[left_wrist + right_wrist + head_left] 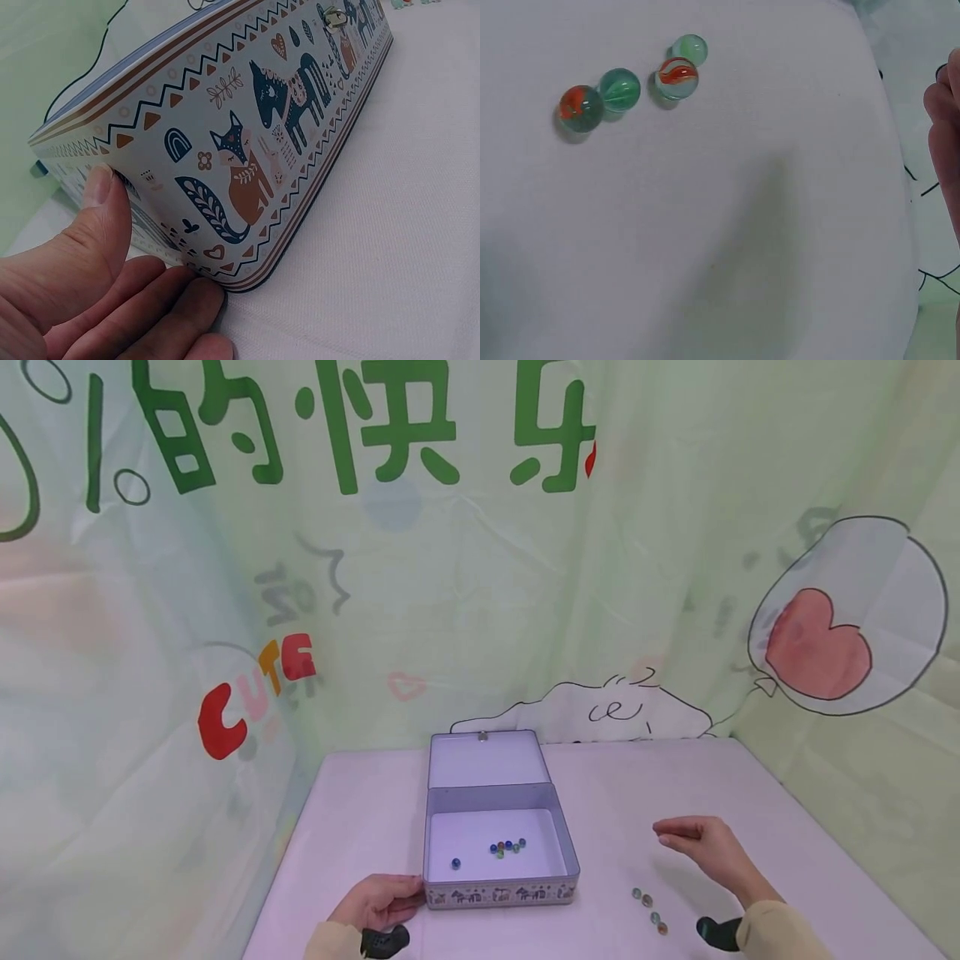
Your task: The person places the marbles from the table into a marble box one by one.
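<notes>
A hinged tin box [502,893] with fox and horse patterns stands with its lid [489,760] raised at the back. Inside lie several marbles, most grouped right of the middle, with one blue marble [456,863] apart toward the left. My left hand [378,900] holds the box's front left corner, thumb [101,187] on the side and fingers curled at the bottom edge. Over the table to the right, my right hand [708,847] is raised with thumb and fingertips together, pointing left; I cannot tell whether something is between them.
Several glass marbles lie in a slanting line on the table right of the box, including a green marble [619,90] and a red-swirled marble [676,78]. The pale tablecloth [615,802] meets a printed curtain [480,610] behind and at both sides.
</notes>
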### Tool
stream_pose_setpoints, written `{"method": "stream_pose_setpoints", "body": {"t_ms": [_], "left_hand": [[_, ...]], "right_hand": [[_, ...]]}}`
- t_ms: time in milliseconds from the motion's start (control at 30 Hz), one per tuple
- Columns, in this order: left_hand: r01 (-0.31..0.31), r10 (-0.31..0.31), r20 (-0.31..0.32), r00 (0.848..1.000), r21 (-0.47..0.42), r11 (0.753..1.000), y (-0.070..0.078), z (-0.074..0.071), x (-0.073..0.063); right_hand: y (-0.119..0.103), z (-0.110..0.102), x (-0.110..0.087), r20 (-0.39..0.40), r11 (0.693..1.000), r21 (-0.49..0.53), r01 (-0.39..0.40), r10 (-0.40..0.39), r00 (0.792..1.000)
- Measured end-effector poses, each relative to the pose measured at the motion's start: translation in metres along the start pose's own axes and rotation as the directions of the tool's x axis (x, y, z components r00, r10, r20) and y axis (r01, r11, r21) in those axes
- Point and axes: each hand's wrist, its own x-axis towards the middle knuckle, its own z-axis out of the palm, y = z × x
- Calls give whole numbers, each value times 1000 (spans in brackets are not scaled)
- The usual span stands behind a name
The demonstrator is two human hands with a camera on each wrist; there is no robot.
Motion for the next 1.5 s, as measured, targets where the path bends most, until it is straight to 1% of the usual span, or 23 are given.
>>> {"method": "stream_pose_setpoints", "body": {"t_ms": [133,267,467,633,700,767,900,1000,1400,1500], "left_hand": [[1,-1,2,1000,-4,1000,0,-1,0],[-1,1,-6,1000,13,1000,1,0,-1],[-5,6,-10,1000,35,999,1,0,-2],[-14,15,-14,1000,39,999,1,0,-2],[-12,13,-18,1000,38,999,1,1,-1],[-10,11,-18,1000,37,999,1,1,-1],[-5,5,-17,1000,29,1000,1,0,0],[-1,1,-12,1000,18,1000,0,-1,1],[-20,20,-9,1000,25,999,0,1,-1],[-16,16,-7,1000,22,1000,0,1,-1]], "right_hand": [[12,9,-1,11,999,30,-43,43,999],[26,23,-7,24,995,60,-75,73,997],[47,44,-18,37,993,50,-106,105,994],[50,56,-19,6,978,33,-204,204,979],[49,59,-21,-4,974,27,-223,223,975],[49,60,-23,6,981,12,-195,195,981],[51,59,-28,48,994,23,-103,102,994],[50,59,-30,73,998,26,-63,61,995],[42,62,-25,76,995,-86,-46,53,996],[37,58,-24,61,992,-111,-67,74,995]]}}
